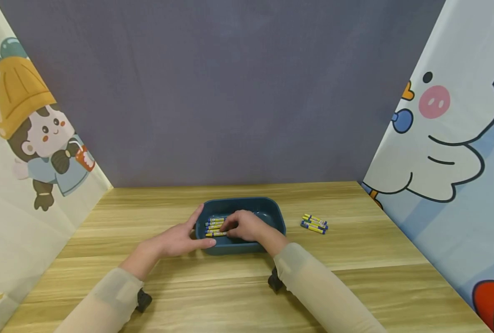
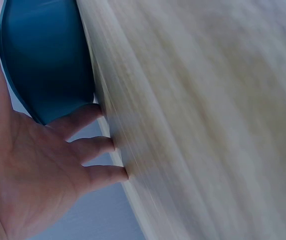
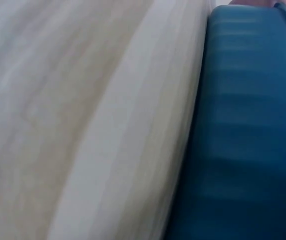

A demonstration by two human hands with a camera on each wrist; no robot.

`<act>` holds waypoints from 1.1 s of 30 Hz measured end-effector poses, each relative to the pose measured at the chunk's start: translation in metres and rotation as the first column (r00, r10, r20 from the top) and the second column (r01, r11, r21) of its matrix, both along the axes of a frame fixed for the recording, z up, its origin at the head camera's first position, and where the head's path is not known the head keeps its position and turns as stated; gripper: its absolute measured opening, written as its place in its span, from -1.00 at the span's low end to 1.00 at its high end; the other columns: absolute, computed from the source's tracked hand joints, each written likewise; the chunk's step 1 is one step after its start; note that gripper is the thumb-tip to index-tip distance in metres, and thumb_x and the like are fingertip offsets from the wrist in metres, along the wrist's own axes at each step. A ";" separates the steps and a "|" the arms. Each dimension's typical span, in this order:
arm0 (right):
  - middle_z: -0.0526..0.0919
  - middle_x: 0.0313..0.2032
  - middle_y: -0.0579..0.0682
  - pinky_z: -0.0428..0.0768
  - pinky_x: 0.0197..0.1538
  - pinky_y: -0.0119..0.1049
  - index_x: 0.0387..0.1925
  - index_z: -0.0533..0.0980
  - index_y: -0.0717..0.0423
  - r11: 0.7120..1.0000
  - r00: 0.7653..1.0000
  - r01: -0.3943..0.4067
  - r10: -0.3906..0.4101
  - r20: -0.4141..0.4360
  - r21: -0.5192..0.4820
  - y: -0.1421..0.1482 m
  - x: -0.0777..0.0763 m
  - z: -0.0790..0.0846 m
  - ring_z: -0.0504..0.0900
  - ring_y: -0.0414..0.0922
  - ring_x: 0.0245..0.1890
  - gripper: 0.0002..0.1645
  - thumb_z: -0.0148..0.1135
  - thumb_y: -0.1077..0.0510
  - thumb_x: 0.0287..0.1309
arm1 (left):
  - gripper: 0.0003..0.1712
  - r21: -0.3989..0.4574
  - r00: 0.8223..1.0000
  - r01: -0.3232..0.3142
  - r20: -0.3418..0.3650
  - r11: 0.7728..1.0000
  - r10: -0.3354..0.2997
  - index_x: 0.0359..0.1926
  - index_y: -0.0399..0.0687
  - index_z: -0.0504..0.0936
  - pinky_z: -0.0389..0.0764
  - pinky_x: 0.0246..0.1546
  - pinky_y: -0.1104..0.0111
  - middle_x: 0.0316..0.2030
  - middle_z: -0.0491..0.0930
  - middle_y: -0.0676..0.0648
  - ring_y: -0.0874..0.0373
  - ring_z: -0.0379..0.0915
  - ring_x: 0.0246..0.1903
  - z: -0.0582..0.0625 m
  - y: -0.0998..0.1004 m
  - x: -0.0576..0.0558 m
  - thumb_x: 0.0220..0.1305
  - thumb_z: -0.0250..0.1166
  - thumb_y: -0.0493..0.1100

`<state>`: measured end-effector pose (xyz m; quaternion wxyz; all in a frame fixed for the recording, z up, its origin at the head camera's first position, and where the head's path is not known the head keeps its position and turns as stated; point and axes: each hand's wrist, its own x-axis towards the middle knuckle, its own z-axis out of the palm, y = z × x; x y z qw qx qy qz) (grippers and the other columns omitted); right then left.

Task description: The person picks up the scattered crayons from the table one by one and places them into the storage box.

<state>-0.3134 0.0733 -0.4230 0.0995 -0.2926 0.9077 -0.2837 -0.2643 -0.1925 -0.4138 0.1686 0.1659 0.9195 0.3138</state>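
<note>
The left hand (image 1: 178, 239) has its grip spread wide, thumb and fingers about the left end of the tray (image 1: 238, 249), which sits near the middle of the counter's (image 1: 213, 286) far edge; light steadying there should stop it sliding. Inside, beside the row of crayons (image 1: 215, 225), the right hand (image 1: 247, 225) bends its fingers over the nearest one; I cannot tell whether its grip pinches it. Best to lay each crayon flat and parallel, releasing without nudging its neighbours. The tray is dark blue with rounded corners; its crayons, and the loose crayons (image 1: 314, 224) towards the counter's far right corner, are yellow and blue.
</note>
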 end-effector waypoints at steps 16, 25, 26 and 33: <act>0.82 -0.08 -0.01 0.59 -0.25 -0.26 0.13 0.79 0.08 0.971 0.993 0.091 -0.106 -0.058 -0.220 0.068 0.003 0.048 0.61 -0.18 -0.34 -0.72 0.41 0.11 0.49 | 0.47 -0.027 1.000 -0.009 -0.024 1.000 0.009 0.79 0.41 -0.51 0.47 0.46 -0.24 0.51 0.46 -0.44 -0.33 0.51 0.45 -0.002 0.000 -0.002 0.31 0.33 0.63; 0.78 0.05 0.10 0.62 -0.15 -0.16 0.20 0.75 0.10 0.965 0.971 0.234 -0.238 -0.022 -0.116 0.192 -0.005 0.032 0.64 -0.08 -0.19 -0.67 0.33 0.07 0.57 | 0.47 -0.032 1.000 -0.006 -0.020 0.999 0.005 0.78 0.42 -0.52 0.44 0.49 -0.24 0.51 0.45 -0.46 -0.35 0.46 0.49 0.000 -0.001 -0.001 0.32 0.32 0.63; 0.78 0.06 0.10 0.63 -0.11 -0.15 0.21 0.74 0.12 0.965 0.969 0.241 -0.245 -0.024 -0.101 0.204 -0.007 0.028 0.65 -0.08 -0.15 -0.66 0.32 0.07 0.58 | 0.46 -0.029 1.000 -0.004 -0.019 1.000 0.004 0.78 0.42 -0.52 0.44 0.49 -0.23 0.51 0.45 -0.46 -0.34 0.46 0.49 0.000 -0.001 -0.001 0.32 0.32 0.62; 0.82 0.02 0.08 0.66 0.01 -0.10 0.15 0.78 0.09 0.955 0.951 0.296 -0.296 -0.085 -0.006 0.257 -0.013 0.005 0.71 -0.06 -0.03 -0.70 0.36 0.09 0.54 | 0.47 -0.014 1.000 -0.008 -0.004 1.000 0.007 0.78 0.43 -0.53 0.45 0.49 -0.23 0.50 0.45 -0.49 -0.33 0.46 0.50 0.000 0.000 0.000 0.31 0.33 0.62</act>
